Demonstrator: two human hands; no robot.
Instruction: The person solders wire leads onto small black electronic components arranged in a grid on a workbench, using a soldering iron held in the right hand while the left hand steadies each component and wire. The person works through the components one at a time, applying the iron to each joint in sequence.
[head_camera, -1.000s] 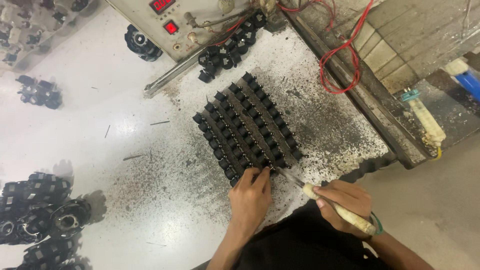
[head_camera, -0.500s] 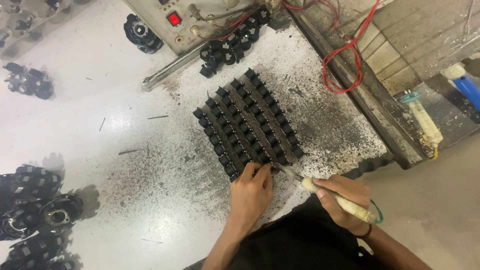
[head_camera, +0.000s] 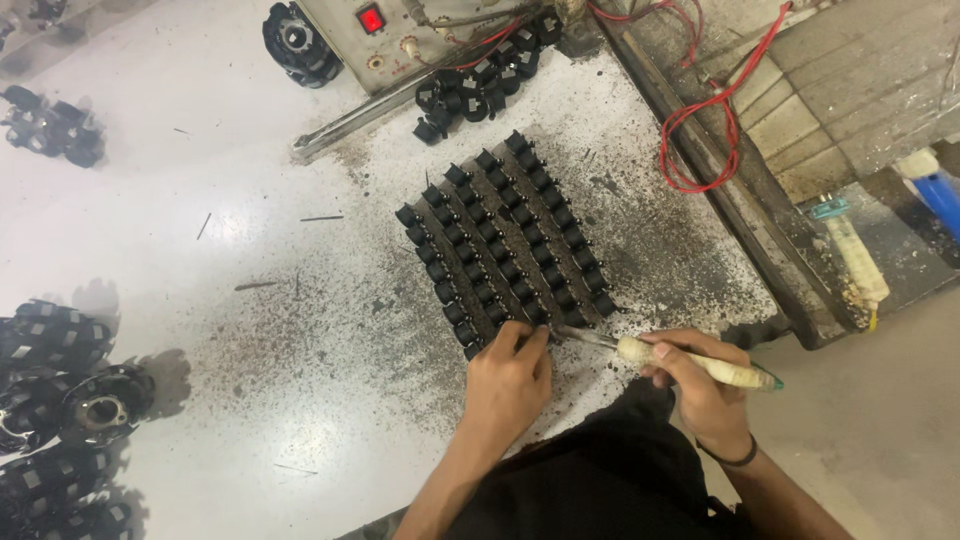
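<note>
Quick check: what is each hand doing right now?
Left hand: fingertips on the block of black parts, holding nothing.
Right hand: closed on a pale-handled tool.

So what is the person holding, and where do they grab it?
The right hand grips a pale-handled tool around its handle. The left hand holds nothing; its fingertips rest on the block of black parts.

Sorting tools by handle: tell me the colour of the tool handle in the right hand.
Cream-white handle, seen from the head view.

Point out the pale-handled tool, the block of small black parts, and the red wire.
pale-handled tool (head_camera: 690, 362), head view, middle of its handle.
block of small black parts (head_camera: 505, 240), head view, centre rows.
red wire (head_camera: 700, 130), head view, on the hanging loop.
</note>
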